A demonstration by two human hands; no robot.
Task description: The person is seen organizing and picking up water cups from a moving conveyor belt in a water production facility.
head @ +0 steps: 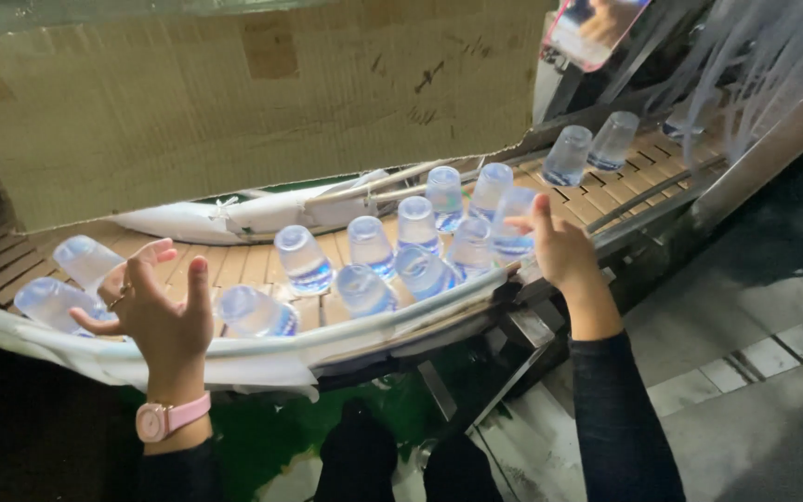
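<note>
Several clear plastic water bottles ride a curved slatted conveyor (243, 265). Some stand upright, such as one bottle (304, 258) near the middle; others lie tipped. My left hand (155, 311), with a ring and a pink wristwatch, is raised with fingers spread just in front of a tipped bottle (85, 260) and beside another lying bottle (255, 312). My right hand (558, 249) is open too, its fingers touching or almost touching an upright bottle (511, 223) at the conveyor's near edge. Neither hand grips anything.
A large cardboard sheet (234, 93) walls the far side of the conveyor. White padding (234, 351) lines the near rail. Two more bottles (569, 153) come down the straight section at upper right. Grey tiled floor (755, 307) lies to the right.
</note>
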